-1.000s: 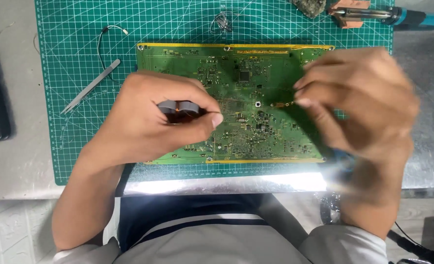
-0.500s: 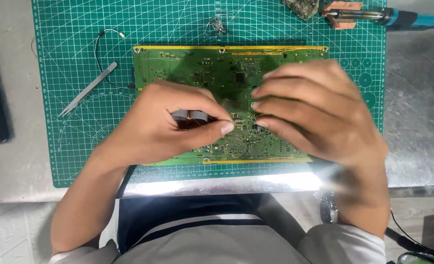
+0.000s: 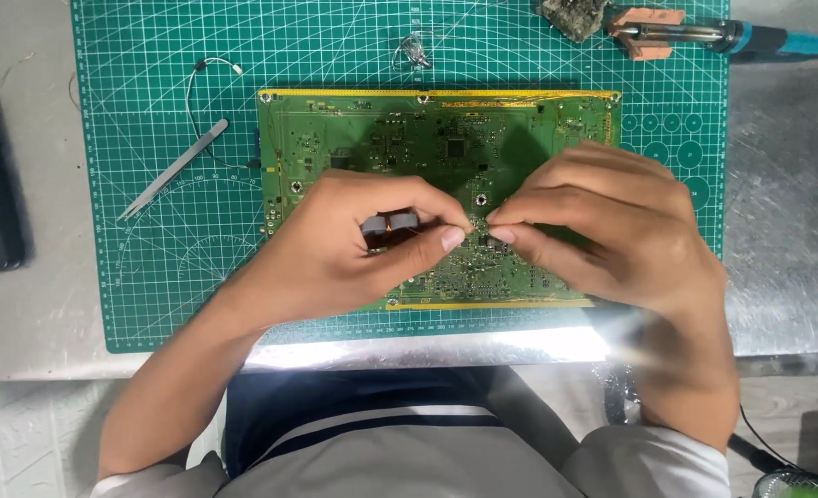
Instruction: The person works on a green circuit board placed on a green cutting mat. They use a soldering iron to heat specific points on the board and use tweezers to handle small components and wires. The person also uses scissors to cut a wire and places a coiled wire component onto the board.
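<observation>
The coil (image 3: 390, 224), a small grey block with copper wire wound round its middle, sits tucked inside the left hand (image 3: 353, 249), above the near half of the green circuit board (image 3: 446, 148). It looks light and hard in the body, but the fine wire coming off it seems easy to kink or snap, so I would take it by the grey block and not by the winding. The left thumb and forefinger are closed to a narrow pinch, and the right hand (image 3: 602, 231) pinches tip to tip against them; what they nip is too thin to make out. The board lies flat on the green cutting mat (image 3: 151, 295), with tweezers (image 3: 174, 169) near the mat's left edge and a soldering iron (image 3: 694, 33) at its far right corner.
</observation>
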